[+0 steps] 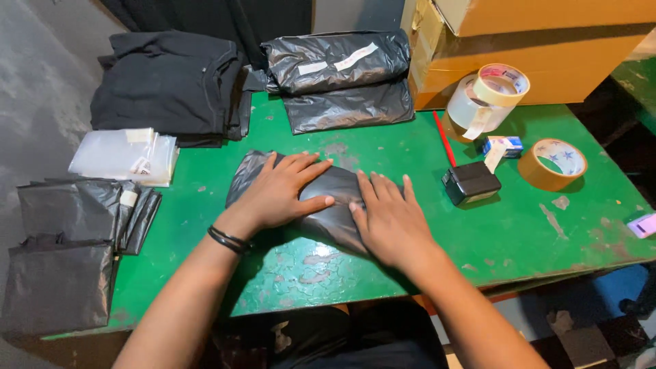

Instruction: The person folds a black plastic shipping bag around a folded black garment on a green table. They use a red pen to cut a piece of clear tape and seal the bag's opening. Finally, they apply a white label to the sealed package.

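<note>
Two hands flat on one dark grey plastic parcel (321, 205) at the centre of the frame, lying on the green counter (519, 232): the left hand (283, 188) is spread open with the palm down over its left half, the right hand (389, 219) is open too, fingers together, pressing the right half, and neither one grips anything. The film looks slick, so the likely trouble is the packet sliding or its fold springing open if the pressure goes uneven; trapped air could puff it back up as well. Chipped paint on the counter near the lower edge might snag thin plastic if the packet is dragged. To the right, a small black box (470, 183) and a red pen (444, 139) sit near enough for a sweeping right wrist to knock them. Tape rolls (495, 92) stand in the upper right, folded black clothes (171, 85) upper left, and finished grey parcels (338, 78) lie stacked at top centre, well apart.
</note>
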